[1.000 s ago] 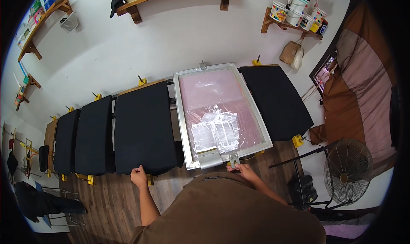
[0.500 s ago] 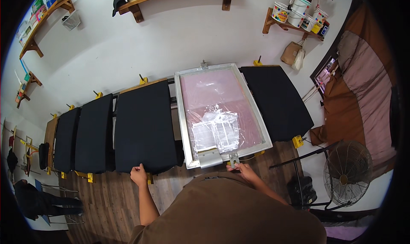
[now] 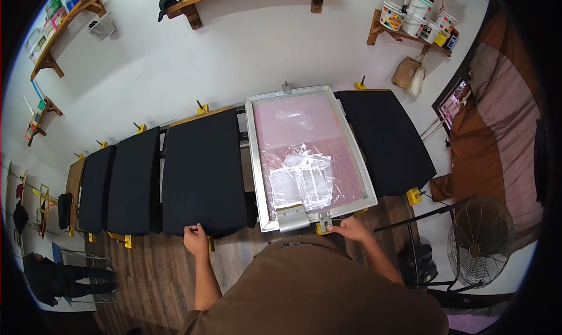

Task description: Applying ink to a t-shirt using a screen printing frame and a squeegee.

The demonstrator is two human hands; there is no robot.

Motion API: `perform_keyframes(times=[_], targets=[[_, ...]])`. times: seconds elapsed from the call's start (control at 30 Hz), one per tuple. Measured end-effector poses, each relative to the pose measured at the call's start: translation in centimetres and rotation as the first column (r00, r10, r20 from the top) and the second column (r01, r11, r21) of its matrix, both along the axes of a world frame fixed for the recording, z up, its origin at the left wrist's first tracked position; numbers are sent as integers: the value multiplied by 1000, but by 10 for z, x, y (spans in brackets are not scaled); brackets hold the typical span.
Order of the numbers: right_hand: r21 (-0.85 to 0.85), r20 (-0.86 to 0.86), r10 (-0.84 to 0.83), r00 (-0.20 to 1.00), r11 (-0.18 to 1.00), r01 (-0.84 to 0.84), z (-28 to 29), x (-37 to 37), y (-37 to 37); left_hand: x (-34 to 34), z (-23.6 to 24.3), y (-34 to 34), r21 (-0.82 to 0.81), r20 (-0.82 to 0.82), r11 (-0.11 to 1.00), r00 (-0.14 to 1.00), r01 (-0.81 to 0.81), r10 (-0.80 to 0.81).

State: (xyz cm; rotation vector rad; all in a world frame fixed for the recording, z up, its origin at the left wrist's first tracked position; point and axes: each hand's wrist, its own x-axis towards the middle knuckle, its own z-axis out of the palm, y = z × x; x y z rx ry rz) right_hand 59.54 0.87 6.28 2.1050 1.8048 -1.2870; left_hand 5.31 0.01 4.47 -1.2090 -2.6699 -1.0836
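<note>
Printing screen [image 3: 308,153] was pinched by right hand [image 3: 350,228] at its clamp [image 3: 324,222]; left hand [image 3: 195,239] gripped black fabric [image 3: 202,171]; seat squarely.

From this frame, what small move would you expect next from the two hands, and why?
Probably lifting the screen frame by its near edge. The right hand already rests at the frame's near rail beside the metal clamp, and the frame lies flat over one board. The left hand pinches the hem of the neighbouring black cloth, seemingly steadying it.
</note>
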Motion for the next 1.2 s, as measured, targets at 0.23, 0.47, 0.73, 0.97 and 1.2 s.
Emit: perform_keyframes(times=[0.23,0.47,0.73,0.97,1.2], targets=[[674,-120,309,943,723,-151,72,-71,27,125,103,31,61,37,540,539,839,-841],[551,-2,689,725,605,-574,55,-113,72,186,88,50,-280,13,136,145,950,-989],[595,93,570,817,626,-504,54,-139,98,206,75,80,-436,-98,256,238,862,-966],[479,65,546,836,718,-506,48,-146,141,190,68,134,-209,156,103,138,972,-978],[373,48,589,807,739,-561,60,-149,189,186,79,181,-336,309,20,130,942,-942]])
